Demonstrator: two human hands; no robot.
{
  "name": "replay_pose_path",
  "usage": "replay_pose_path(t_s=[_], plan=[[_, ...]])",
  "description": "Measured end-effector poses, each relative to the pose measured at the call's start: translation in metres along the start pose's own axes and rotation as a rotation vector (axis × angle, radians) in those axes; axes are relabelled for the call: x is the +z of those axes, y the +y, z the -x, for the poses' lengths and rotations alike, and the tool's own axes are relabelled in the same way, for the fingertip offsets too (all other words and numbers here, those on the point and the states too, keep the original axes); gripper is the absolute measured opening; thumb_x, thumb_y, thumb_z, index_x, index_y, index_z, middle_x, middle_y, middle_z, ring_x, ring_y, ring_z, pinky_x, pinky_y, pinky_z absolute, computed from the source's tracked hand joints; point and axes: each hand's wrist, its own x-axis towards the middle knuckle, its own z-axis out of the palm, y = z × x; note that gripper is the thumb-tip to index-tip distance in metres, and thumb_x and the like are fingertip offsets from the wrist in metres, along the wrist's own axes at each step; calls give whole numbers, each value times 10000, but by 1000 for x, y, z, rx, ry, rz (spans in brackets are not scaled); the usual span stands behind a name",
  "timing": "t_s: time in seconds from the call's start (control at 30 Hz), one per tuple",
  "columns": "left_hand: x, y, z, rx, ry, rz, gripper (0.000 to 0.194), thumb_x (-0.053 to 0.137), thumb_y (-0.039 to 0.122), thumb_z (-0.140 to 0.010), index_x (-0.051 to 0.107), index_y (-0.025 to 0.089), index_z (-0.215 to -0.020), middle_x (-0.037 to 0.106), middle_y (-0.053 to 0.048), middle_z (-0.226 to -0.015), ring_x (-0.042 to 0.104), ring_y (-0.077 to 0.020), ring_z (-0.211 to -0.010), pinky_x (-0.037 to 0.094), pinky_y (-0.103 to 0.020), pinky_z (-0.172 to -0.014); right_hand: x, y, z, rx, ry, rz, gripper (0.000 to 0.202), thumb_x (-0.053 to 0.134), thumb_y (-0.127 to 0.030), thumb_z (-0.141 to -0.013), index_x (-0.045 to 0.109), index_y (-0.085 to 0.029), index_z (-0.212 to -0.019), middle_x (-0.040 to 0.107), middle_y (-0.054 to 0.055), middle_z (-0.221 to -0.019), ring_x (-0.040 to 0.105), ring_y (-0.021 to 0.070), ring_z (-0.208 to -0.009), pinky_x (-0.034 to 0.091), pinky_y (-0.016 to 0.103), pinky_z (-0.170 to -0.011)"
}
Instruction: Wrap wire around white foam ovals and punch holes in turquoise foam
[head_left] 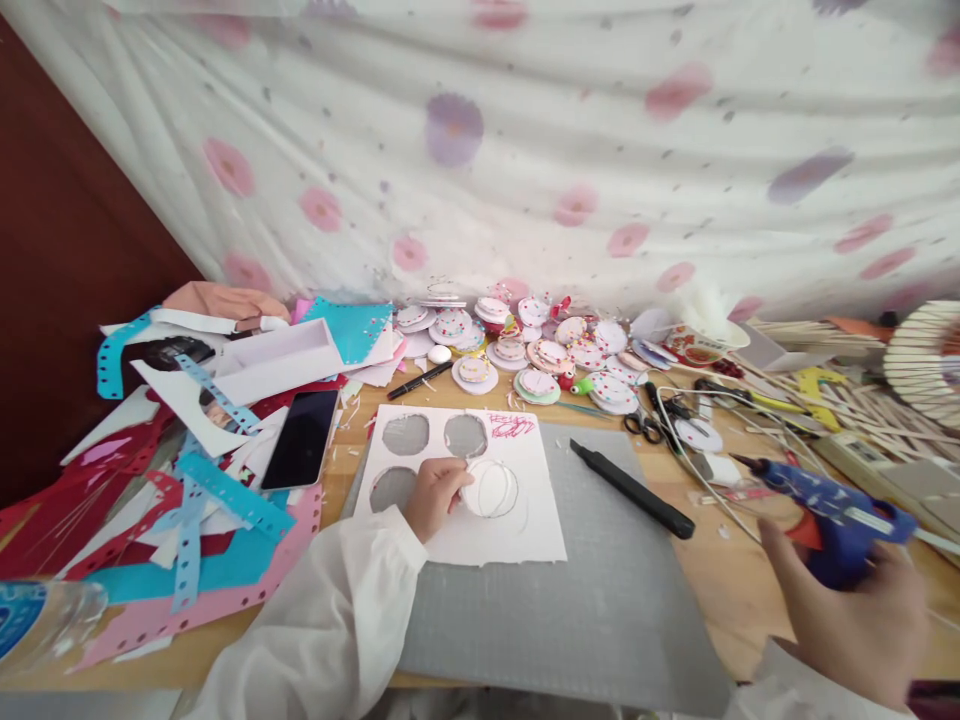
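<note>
My left hand (437,497) pinches the edge of a small white paper disc (480,490) with thumb and fingers. The disc is over a white card sheet (457,548), overlapping a circle outline drawn on it. Three round holes are cut in this sheet, and red scribble marks its upper right corner. At the right, my right hand (851,615) is closed around the handle of a blue hot glue gun (832,510). Its nozzle points left, and the thumb lies near the orange trigger. A black utility knife (634,488) lies between the hands on the grey cutting mat (555,620).
Left are a phone (301,440), paper scraps (225,500) and a plastic bottle (49,615). Stacked decorated discs (540,385) line the back, beside a black pen (420,380). Scissors (643,428), a white cable (686,465) and wooden sticks (862,395) lie right.
</note>
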Motion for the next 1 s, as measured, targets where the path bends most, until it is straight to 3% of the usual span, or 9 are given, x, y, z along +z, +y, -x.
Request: replay_pose_path(t_s=[0.1,0.23,0.37,0.6,1.0], plan=[[1,4,4,-3,-48,-35,361,516,286,-680,300,194,-405,285,65,-378,283,-70,-385,164,-242,-427,38,-28,10,6,-116,-100,353,772,-379,-527,500,-240,-704,477,-16,-606,441,150,-495,359,321,-495],[0,5,6,-10,-86,-86,374,518,260,-688,259,193,-427,225,71,-416,252,-70,-428,161,-250,-461,90,-63,39,-241,-231,-248,341,722,-369,-613,473,-213,-787,447,-39,-661,413,113,-540,366,260,-499],[-4,4,3,-23,-108,-116,374,509,243,-705,240,190,-451,202,67,-457,223,-74,-469,150,-261,-486,120,-77,70,-289,-337,-383,271,690,-278,-664,450,-211,-770,427,-79,-578,380,72,-454,346,211,-437],[-5,5,-4,-104,-187,-150,373,508,229,-745,248,190,-481,185,64,-497,210,-77,-488,133,-282,-504,127,-61,88,-447,-447,-338,256,684,-260,-654,509,-202,-832,449,-85,-553,391,71,-424,373,213,-424],[-3,5,-3,-121,-210,-209,374,483,227,-770,222,189,-504,168,60,-513,200,-80,-498,126,-286,-511,128,-61,81,-440,-466,-360,238,658,-207,-648,585,-193,-875,427,-80,-572,361,68,-446,351,217,-428]])
